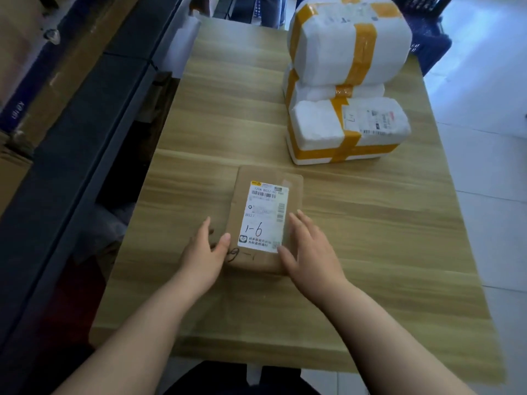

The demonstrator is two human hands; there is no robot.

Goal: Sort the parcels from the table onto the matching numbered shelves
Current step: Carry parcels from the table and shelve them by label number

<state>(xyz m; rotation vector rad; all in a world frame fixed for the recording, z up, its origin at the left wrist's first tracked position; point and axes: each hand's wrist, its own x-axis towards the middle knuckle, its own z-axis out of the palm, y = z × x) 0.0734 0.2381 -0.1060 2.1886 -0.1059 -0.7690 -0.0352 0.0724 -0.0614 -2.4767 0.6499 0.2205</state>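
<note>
A flat brown cardboard parcel (265,192) lies on the wooden table (370,223), its white label hand-marked "1-6". My left hand (205,252) holds its near left edge, thumb on top and fingers along the side. On the parcel's near right corner my right hand (308,249) rests with straight fingers on top and its thumb at the front edge. Further back on the right stands a pile of white foam parcels (342,81) bound with yellow tape; the lowest one (322,124) carries a label.
A dark metal shelf rack (85,138) runs along the table's left side, with cardboard boxes (34,52) behind it. A blue plastic crate (430,38) stands on the white tiled floor beyond the table's far right corner.
</note>
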